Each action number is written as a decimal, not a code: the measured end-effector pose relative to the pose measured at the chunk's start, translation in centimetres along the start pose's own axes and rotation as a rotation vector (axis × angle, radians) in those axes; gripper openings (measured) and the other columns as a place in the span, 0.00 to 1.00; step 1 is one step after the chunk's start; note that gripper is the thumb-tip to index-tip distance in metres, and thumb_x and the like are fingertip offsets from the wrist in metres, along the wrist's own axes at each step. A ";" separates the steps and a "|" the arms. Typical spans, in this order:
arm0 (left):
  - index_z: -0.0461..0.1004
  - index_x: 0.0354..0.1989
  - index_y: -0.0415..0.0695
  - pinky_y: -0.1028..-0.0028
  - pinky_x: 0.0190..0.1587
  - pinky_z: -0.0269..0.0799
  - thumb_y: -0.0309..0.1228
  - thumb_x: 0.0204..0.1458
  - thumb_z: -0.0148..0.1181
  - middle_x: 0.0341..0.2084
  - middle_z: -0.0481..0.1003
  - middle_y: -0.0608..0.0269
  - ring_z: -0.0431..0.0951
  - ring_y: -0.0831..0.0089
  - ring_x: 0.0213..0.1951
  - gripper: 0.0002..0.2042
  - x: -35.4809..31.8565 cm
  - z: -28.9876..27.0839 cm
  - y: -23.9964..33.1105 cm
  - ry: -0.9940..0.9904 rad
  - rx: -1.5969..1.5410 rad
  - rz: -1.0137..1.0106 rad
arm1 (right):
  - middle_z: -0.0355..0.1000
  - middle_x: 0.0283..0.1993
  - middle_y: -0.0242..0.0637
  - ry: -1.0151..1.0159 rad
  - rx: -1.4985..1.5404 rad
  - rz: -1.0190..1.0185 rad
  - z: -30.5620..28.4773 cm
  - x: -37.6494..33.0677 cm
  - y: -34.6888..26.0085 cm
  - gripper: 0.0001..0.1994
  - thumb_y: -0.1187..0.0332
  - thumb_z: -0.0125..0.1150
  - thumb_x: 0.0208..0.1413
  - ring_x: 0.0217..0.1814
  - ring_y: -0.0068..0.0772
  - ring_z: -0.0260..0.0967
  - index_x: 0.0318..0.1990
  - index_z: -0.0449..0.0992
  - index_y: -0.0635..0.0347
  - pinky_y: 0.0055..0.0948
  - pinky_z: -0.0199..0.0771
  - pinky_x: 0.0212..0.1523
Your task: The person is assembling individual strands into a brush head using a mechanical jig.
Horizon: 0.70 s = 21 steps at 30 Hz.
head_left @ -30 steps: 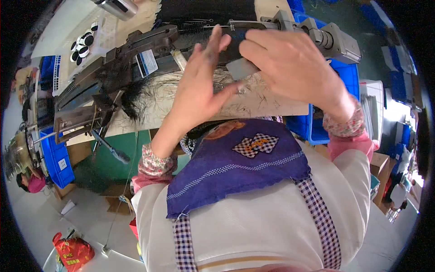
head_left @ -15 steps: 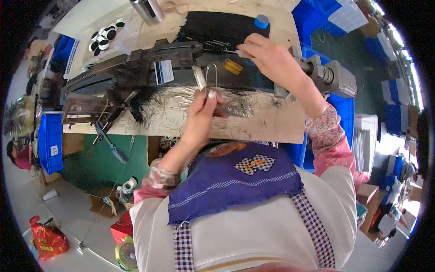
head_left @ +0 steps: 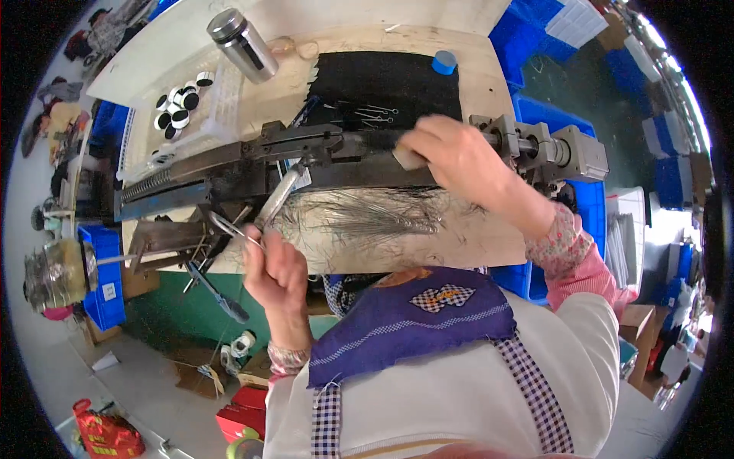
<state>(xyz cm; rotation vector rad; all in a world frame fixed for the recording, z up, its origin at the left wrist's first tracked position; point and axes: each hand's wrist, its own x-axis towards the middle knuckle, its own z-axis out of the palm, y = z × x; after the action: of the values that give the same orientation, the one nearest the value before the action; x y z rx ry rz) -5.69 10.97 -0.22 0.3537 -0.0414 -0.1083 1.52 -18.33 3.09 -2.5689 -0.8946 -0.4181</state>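
My left hand [head_left: 277, 275] is closed on a bent metal wire loop [head_left: 224, 223], left of the pile of thin wires [head_left: 382, 218] on the bench. Just beyond its fingers rises a lever handle [head_left: 283, 193] with a pale wrapping, part of a long dark metal fixture [head_left: 367, 172]. Over the fixture's right part, my right hand [head_left: 462, 161] pinches a small beige pad [head_left: 409, 157]; motion blurs its fingers a little. Several thin metal rods with ringed ends [head_left: 373, 115] lie beyond it on a black cloth [head_left: 382, 76].
A clear tray [head_left: 222, 107] with white-and-black round caps stands at the far left, beside a steel flask [head_left: 243, 47]. A blue cap [head_left: 443, 63] sits on the cloth's right corner. A cylindrical motor-like unit [head_left: 577, 151] projects right, above a blue bin [head_left: 585, 203].
My left hand has moved left with the wire loop, from above the wire pile to beside the lever. The lever handle now slants down leftward. The view has shifted, showing more of the far bench.
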 end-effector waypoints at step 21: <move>0.75 0.23 0.45 0.71 0.30 0.75 0.25 0.37 0.57 0.25 0.72 0.68 0.75 0.69 0.31 0.04 11.4 5.1 -5.8 -0.805 2.416 0.760 | 0.69 0.28 0.40 0.081 0.142 -0.176 2.2 3.2 2.7 0.08 0.69 0.60 0.46 0.36 0.46 0.70 0.33 0.72 0.61 0.38 0.72 0.38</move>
<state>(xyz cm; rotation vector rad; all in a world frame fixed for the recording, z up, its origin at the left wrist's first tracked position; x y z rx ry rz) 4.79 2.53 2.77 2.6414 -1.1609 0.6730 5.97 -17.62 1.74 -2.3368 -1.0852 -0.4865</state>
